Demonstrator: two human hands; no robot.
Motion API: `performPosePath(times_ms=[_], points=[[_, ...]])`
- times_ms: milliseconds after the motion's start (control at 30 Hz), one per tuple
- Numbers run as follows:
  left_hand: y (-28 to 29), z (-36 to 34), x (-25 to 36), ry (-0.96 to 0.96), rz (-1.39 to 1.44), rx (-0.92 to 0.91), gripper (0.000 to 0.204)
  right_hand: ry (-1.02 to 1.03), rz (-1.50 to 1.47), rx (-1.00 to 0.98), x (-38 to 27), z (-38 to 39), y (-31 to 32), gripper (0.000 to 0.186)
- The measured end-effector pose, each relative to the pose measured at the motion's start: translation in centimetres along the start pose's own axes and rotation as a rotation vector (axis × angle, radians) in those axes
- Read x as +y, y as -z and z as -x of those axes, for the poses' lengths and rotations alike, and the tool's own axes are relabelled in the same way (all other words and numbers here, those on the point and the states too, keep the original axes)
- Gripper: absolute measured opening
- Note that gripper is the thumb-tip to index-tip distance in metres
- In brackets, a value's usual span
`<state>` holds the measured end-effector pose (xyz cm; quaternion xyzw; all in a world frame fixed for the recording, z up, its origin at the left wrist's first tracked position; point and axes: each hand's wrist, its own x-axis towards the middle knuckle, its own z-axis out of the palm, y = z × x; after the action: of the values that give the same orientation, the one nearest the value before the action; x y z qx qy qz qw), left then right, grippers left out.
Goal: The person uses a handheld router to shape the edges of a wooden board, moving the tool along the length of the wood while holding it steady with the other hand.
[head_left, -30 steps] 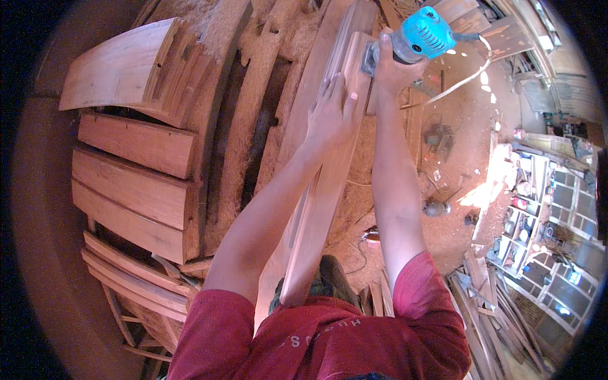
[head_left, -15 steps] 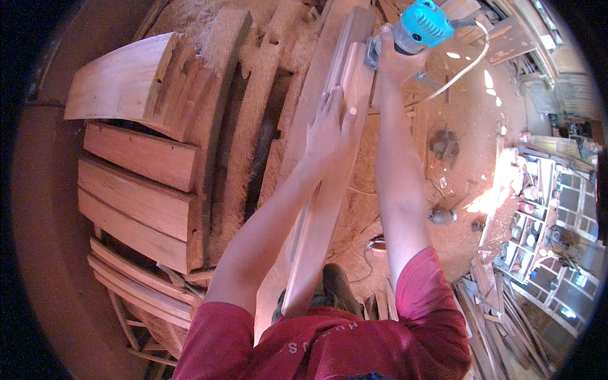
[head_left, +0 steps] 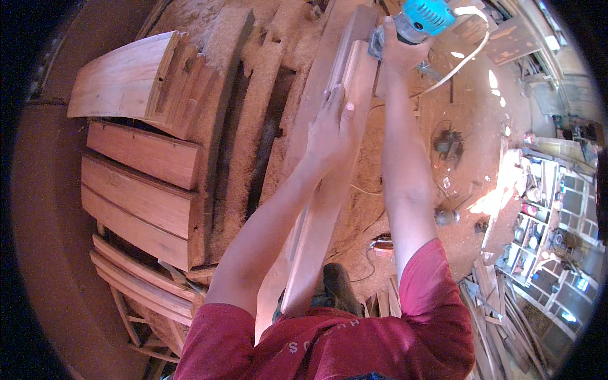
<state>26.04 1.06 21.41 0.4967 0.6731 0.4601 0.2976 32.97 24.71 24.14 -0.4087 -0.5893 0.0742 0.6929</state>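
A long, pale wooden board (head_left: 323,237) runs away from my body over the workbench. My left hand (head_left: 328,136) rests on its upper face, fingers stretched forward and thumb out to the side. At the board's far right edge, my right hand (head_left: 403,56) is wrapped round a blue router (head_left: 425,19) with a grey lower body. The router lies tilted sideways, and its flat base (head_left: 375,43) is against or very close to the board's edge. The cutting bit is hidden. A white cord (head_left: 476,50) loops from the router's back end.
Stacked wooden planks (head_left: 136,206) stand at the left beside slatted, sawdust-covered timbers (head_left: 244,126). Loose offcuts (head_left: 500,323) lie at the lower right. Another power tool (head_left: 448,144) sits on the dusty floor, with a shelf of tins (head_left: 535,215) farther right.
My right hand and the router have shifted slightly farther away and to the right along the board. The left hand stays almost in place on the board.
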Motion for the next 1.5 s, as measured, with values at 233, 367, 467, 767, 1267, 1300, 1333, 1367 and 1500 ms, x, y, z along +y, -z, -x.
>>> performPosePath(times_ms=[233, 367, 467, 767, 1267, 1300, 1333, 1367, 1500], points=[[-0.3, -0.4, -0.3, -0.072, 0.09, 0.05, 0.061, -0.122, -0.119, -0.018, -0.6, 1.7, 1.6, 0.089], [-0.5, -0.6, -0.7, -0.059, 0.152, 0.05, 0.061, -0.149, -0.153, -0.016, -1.8, 3.6, 3.3, 0.087], [-0.5, -0.5, -0.9, -0.074, 0.148, 0.066, 0.06, -0.195, -0.25, -0.048, -3.5, 5.0, 4.7, 0.087], [-0.8, -0.7, -1.2, -0.073, 0.169, 0.072, 0.059, -0.213, -0.153, -0.111, -9.2, 8.1, 9.4, 0.088], [-0.7, -0.9, -1.3, -0.113, 0.133, 0.05, 0.063, -0.133, -0.233, -0.127, -9.6, 10.5, 12.0, 0.077], [-0.7, -0.8, -1.3, -0.116, 0.127, 0.064, 0.063, -0.15, -0.257, -0.137, -9.7, 10.8, 12.1, 0.078], [-0.6, -0.7, -1.3, -0.096, 0.119, 0.065, 0.063, -0.161, -0.276, -0.144, -9.8, 11.0, 12.3, 0.078], [-0.6, -0.7, -1.3, -0.076, 0.112, 0.065, 0.063, -0.173, -0.302, -0.148, -9.9, 11.1, 12.4, 0.079], [-0.8, -0.8, -1.6, -0.057, 0.083, 0.053, 0.064, -0.14, -0.244, -0.143, -10.1, 11.8, 13.0, 0.079]])
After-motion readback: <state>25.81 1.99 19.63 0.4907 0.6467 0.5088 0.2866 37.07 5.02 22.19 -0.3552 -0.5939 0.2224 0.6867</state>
